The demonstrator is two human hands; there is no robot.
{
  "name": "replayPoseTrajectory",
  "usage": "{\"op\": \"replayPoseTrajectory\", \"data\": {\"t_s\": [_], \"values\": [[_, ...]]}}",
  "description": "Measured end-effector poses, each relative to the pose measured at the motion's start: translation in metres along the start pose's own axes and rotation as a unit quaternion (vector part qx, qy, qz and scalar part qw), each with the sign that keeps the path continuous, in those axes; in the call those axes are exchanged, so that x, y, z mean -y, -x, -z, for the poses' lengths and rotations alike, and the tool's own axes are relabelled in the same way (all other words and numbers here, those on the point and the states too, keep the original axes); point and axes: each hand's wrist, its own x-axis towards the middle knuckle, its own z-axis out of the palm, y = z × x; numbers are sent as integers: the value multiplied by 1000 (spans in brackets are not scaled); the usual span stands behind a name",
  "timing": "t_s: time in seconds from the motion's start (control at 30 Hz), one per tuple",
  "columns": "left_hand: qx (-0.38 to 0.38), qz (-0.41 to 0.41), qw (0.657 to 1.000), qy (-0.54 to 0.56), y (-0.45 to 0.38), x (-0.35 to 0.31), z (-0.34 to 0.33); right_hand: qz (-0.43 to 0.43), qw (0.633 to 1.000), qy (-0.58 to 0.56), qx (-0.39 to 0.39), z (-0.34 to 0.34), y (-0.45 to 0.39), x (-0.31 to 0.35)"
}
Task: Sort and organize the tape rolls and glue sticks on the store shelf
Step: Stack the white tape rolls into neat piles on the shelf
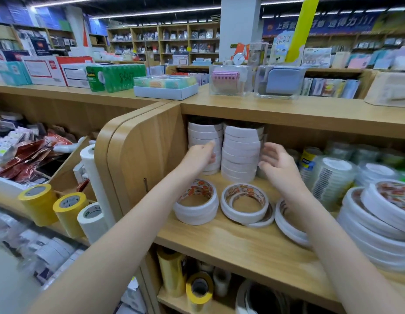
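- Our left hand (200, 156) reached into the back left corner of the shelf (237, 243) and lay against the front of the left stack (205, 135) of white tape rolls, fingers curved loosely on its lower rolls; we could not tell whether it truly gripped them.
- Our right hand (277, 164) hovered just right of the right stack (241, 152), palm turned toward it, fingers spread and gently bent, holding nothing.
- The two stacks stood side by side at the back, nearly touching, the right one leaning a little unevenly.
- In front of them lay a short pile of flat rolls (197, 206) with a printed inner core, and beside it a looser pile (245, 206) whose rolls had slid askew.
- A third pile (287, 225) sat partly under our right forearm.
- At the far right a tall leaning pile (378, 223) of thin white rolls filled the shelf edge.
- Behind it stood clear tape packs (333, 175), blurred.
- On the neighbouring rack to the left, two yellow rolls (67, 211) and a white roll (92, 219) stood on edge.
- We saw no glue sticks that we could make out.
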Motion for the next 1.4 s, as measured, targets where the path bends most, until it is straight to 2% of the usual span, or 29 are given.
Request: {"op": "replayPoseTrajectory", "data": {"t_s": [0.1, 0.27, 0.4, 0.6, 0.73, 0.87, 0.97, 1.0, 1.07, 1.17, 1.23, 1.3, 1.4], "values": [[61, 35, 995, 66, 0, -10, -18, -9, 999, -22, 39, -1, -5, 1], [73, 52, 986, 141, 3, -18, -25, -29, 997, 30, 57, 1, -12, -7], [83, 47, 988, 123, 4, -23, -28, -17, 992, 109, 65, -1, -17, -13], [94, -2, 992, 90, -5, -22, -26, -3, 995, 49, 89, 7, -16, -13], [97, -14, 993, 69, -8, -23, -34, 16, 990, 95, 100, 0, -23, -17], [80, -8, 997, -5, 1, -31, -40, 20, 976, 196, 94, 0, -23, -10], [99, -31, 994, 38, 16, -32, -36, 26, 971, 203, 123, 9, -18, 3], [99, -45, 994, 22, 25, -32, -29, 42, 971, 197, 131, 17, -13, 7], [55, -86, 989, -105, 39, -23, -10, 97, 960, 210, 156, 34, 4, 11], [54, -96, 951, -290, 60, 3, 16, 136, 906, 306, 258, 44, 32, 7], [73, -89, 940, -323, 73, 18, 24, 148, 861, 374, 310, 38, 42, -1], [71, -113, 927, -351, 83, 24, 30, 174, 826, 427, 325, 29, 44, -5], [86, -121, 884, -443, 87, 33, 39, 181, 815, 454, 312, 23, 43, -4]]}}
